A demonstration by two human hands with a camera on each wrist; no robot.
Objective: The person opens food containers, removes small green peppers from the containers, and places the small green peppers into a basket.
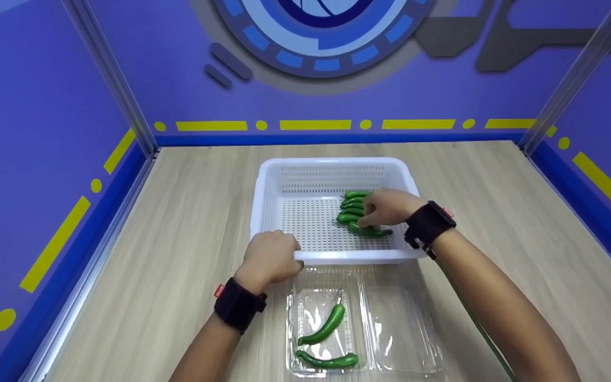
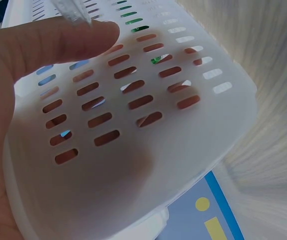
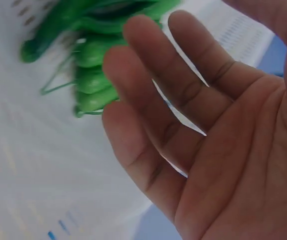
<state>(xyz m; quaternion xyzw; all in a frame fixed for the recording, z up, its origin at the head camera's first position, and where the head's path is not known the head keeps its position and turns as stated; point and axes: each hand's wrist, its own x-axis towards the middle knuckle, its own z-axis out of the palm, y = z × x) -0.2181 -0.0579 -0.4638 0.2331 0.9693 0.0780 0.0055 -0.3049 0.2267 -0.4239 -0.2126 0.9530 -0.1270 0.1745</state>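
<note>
A white slotted basket (image 1: 332,165) stands mid-table with a pile of green peppers (image 1: 352,204) at its right side. My left hand (image 1: 272,255) grips the basket's near rim; in the left wrist view my thumb (image 2: 58,42) lies on the outer wall (image 2: 193,140) and my fingers show through the slots. My right hand (image 1: 385,208) reaches into the basket over the pile. In the right wrist view its fingers (image 3: 148,75) are loosely extended beside the peppers (image 3: 91,75) and hold nothing. A clear two-part tray (image 1: 402,329) lies in front, with two peppers (image 1: 330,323) in its left half.
The tray's right half holds nothing. Wooden tabletop (image 1: 507,212) extends on both sides of the basket. Purple walls with metal posts (image 1: 114,85) enclose the table at the left, back and right.
</note>
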